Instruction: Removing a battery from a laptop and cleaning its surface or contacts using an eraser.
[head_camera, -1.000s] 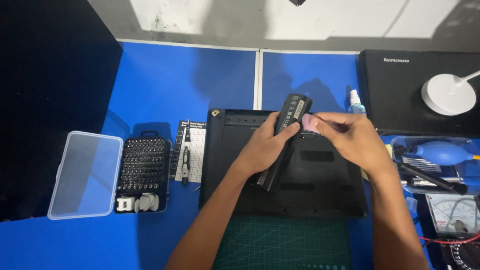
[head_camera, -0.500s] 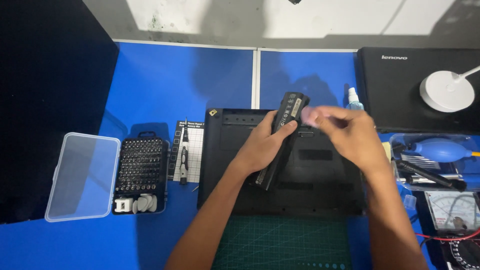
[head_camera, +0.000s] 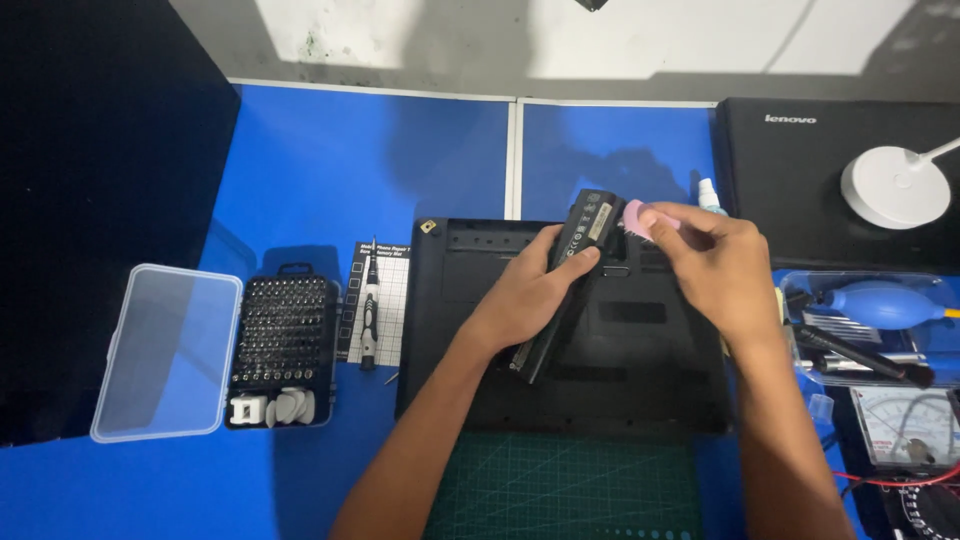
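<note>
My left hand grips a long black laptop battery, tilted up above an upturned black laptop. My right hand pinches a small pink brush or cloth against the battery's top end. The laptop lies bottom side up on the blue table, its front edge over a green cutting mat.
Left of the laptop lie a screwdriver on a gridded screw mat, an open bit set and its clear lid. At right are a second closed laptop, a white lamp base, a tray with a blue air blower, and a multimeter.
Both hands stay on the battery. The right hand with the pink thing has shifted slightly along the battery's top end.
</note>
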